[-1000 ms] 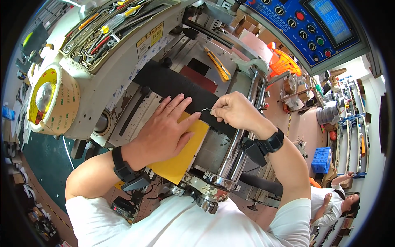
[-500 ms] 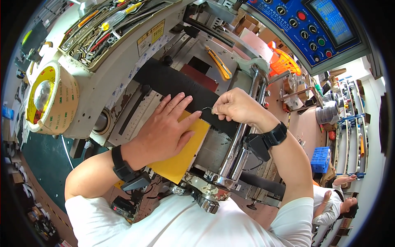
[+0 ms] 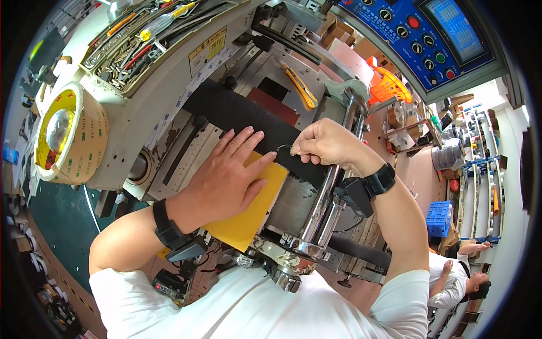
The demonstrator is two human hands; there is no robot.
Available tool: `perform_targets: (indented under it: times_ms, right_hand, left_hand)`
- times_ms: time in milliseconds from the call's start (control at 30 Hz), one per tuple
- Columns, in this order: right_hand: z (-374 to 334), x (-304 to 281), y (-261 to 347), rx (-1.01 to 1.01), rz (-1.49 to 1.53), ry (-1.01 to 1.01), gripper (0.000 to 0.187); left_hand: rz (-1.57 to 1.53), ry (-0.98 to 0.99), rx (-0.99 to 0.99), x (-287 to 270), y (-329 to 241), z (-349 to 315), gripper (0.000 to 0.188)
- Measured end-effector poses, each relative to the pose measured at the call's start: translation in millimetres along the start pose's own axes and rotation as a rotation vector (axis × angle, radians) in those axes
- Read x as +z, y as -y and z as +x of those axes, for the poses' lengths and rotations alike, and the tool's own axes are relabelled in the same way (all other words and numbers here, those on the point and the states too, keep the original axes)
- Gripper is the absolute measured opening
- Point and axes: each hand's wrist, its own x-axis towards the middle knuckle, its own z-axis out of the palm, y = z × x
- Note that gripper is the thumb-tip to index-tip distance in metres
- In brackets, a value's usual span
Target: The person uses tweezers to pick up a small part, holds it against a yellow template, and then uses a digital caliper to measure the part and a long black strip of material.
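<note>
My left hand [image 3: 220,181] lies flat with its fingers spread, pressing on a black strip of sheet material [image 3: 248,117] and a yellow sheet [image 3: 240,230]. The black strip runs across the machine bed toward the metal rollers [image 3: 324,209]. Beside the left index fingertip, my right hand [image 3: 330,148] is closed in a pinch just above the black strip. From its fingertips a thin, dark, curved sliver [image 3: 284,147] reaches toward the left index finger. Whether the sliver still joins the strip is too small to tell.
A yellow utility knife [image 3: 299,85] lies on the machine bed beyond the strip. At the left stand a large tape roll [image 3: 90,135] and a tray of tools [image 3: 132,68]. A blue control panel [image 3: 415,42] hangs at upper right. Another person [image 3: 454,277] is at far right.
My right hand has shifted very slightly, and its wrist has turned a little with the pinch kept closed. The left hand stays in place on the sheets.
</note>
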Motion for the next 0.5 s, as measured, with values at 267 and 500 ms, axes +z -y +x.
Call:
perform_targets:
  times_ms: [267, 500]
  right_hand:
    - [-2, 0, -4, -0.045, 0.021, 0.018, 0.018]
    - [-25, -7, -4, -0.082, 0.21, 0.056, 0.026]
  left_hand:
    - [-0.001, -0.018, 0.003, -2, 1, -3, 0.046]
    - [-0.021, -0.055, 0.018, -1, 1, -4, 0.045]
